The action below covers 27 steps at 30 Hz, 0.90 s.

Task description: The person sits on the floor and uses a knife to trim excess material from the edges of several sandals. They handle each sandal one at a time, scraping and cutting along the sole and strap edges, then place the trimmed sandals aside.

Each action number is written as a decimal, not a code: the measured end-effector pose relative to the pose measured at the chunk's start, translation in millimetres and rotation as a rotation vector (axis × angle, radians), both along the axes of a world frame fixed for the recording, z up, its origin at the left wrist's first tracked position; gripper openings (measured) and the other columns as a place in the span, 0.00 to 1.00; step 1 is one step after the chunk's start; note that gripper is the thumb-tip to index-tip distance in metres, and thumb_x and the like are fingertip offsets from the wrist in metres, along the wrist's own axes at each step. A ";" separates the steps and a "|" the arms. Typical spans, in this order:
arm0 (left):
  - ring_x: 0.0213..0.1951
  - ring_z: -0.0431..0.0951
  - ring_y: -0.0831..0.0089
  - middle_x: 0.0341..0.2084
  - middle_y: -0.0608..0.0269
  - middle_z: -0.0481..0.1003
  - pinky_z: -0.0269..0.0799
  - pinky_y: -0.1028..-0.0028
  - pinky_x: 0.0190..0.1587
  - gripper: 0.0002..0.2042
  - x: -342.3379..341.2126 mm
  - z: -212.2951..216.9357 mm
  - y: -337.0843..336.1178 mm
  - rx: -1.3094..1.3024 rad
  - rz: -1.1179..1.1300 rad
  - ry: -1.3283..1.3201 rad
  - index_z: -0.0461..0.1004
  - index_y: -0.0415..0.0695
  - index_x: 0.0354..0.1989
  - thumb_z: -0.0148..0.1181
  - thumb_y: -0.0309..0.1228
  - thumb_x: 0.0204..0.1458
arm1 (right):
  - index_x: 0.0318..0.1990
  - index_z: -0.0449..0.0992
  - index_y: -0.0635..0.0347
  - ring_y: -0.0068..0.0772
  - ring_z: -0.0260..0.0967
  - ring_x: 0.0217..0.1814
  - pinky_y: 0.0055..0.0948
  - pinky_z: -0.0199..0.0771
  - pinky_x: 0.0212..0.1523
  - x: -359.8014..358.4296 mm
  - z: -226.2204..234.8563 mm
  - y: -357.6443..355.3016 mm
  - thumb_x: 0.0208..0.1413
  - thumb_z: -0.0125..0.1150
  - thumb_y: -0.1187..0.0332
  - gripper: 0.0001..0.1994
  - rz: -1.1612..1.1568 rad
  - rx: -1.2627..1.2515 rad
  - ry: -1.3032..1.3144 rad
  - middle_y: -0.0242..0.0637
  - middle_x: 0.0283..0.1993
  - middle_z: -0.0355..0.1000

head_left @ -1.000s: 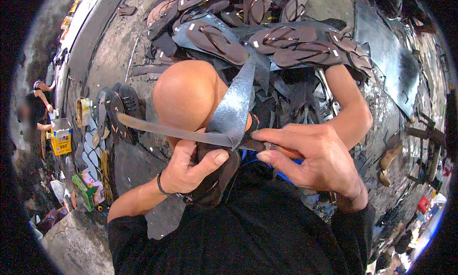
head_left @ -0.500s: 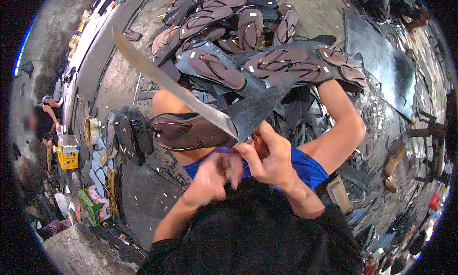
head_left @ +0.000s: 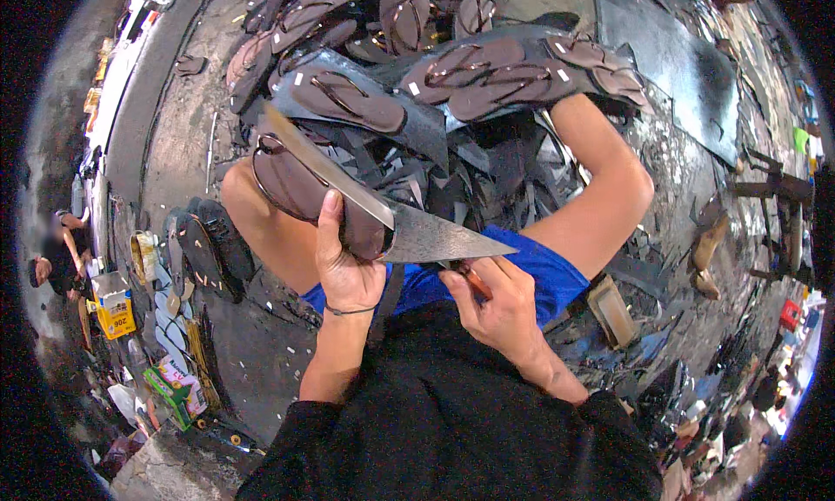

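Left hand grips brown sandal over knee; right hand closed on knife handle, blade slanting up-left across the sole.

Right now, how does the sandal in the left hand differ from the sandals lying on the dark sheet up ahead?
The held sandal is gripped by the left hand above the knee, with the knife blade laid across it; the sandals on the sheet lie flat and untouched. The held one shows no white tag, while those on the sheet carry small white tags. Both are brown thong sandals.
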<state>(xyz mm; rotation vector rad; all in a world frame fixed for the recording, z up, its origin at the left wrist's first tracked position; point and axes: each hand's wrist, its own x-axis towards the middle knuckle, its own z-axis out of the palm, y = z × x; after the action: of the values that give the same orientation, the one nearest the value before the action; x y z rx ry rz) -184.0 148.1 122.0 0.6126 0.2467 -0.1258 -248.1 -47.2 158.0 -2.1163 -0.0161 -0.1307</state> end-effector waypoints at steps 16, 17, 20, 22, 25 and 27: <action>0.34 0.79 0.73 0.33 0.62 0.78 0.79 0.71 0.39 0.16 -6.2 12.2 -10.9 0.440 0.111 0.217 0.74 0.39 0.43 0.59 0.42 0.60 | 0.53 0.74 0.65 0.31 0.77 0.40 0.31 0.76 0.43 36.2 0.0 34.9 0.53 0.73 0.63 0.23 0.123 0.214 0.174 0.44 0.41 0.78; 0.32 0.79 0.74 0.32 0.64 0.77 0.78 0.72 0.35 0.17 -3.0 16.9 -7.8 0.398 0.085 0.240 0.74 0.43 0.43 0.58 0.45 0.60 | 0.58 0.71 0.62 0.35 0.78 0.44 0.31 0.77 0.45 32.1 18.5 26.2 0.56 0.68 0.66 0.23 0.079 0.282 0.380 0.46 0.42 0.78; 0.23 0.77 0.75 0.28 0.70 0.76 0.73 0.73 0.20 0.16 -2.9 17.5 -0.4 0.357 0.130 0.347 0.73 0.53 0.39 0.53 0.52 0.62 | 0.56 0.75 0.58 0.37 0.79 0.41 0.32 0.78 0.43 8.1 9.8 -7.3 0.59 0.64 0.68 0.18 0.147 0.128 0.277 0.45 0.41 0.79; 0.22 0.77 0.75 0.27 0.69 0.76 0.73 0.73 0.21 0.16 -7.4 8.7 2.8 0.309 0.189 0.344 0.73 0.53 0.39 0.51 0.52 0.63 | 0.54 0.77 0.55 0.42 0.80 0.37 0.36 0.81 0.40 -12.6 7.6 -23.6 0.59 0.64 0.66 0.16 0.233 0.099 0.269 0.46 0.40 0.79; 0.22 0.77 0.74 0.23 0.68 0.76 0.74 0.72 0.21 0.17 -12.4 11.4 1.2 0.222 0.276 0.435 0.73 0.50 0.39 0.49 0.51 0.64 | 0.52 0.79 0.56 0.39 0.80 0.35 0.33 0.81 0.37 -25.3 15.7 -26.7 0.58 0.65 0.66 0.15 0.275 0.150 0.428 0.44 0.41 0.79; 0.21 0.77 0.74 0.22 0.68 0.76 0.74 0.72 0.21 0.17 -16.9 5.1 1.2 0.249 0.298 0.395 0.73 0.48 0.40 0.48 0.50 0.65 | 0.52 0.79 0.56 0.38 0.79 0.34 0.32 0.80 0.34 -25.7 15.4 -25.3 0.58 0.65 0.66 0.15 0.272 0.140 0.417 0.43 0.38 0.79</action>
<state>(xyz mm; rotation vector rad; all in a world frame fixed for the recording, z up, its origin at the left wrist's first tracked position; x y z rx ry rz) -200.9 149.3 127.2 0.7885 0.7405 0.0754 -273.8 -72.4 173.4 -1.9438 -0.0448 0.4585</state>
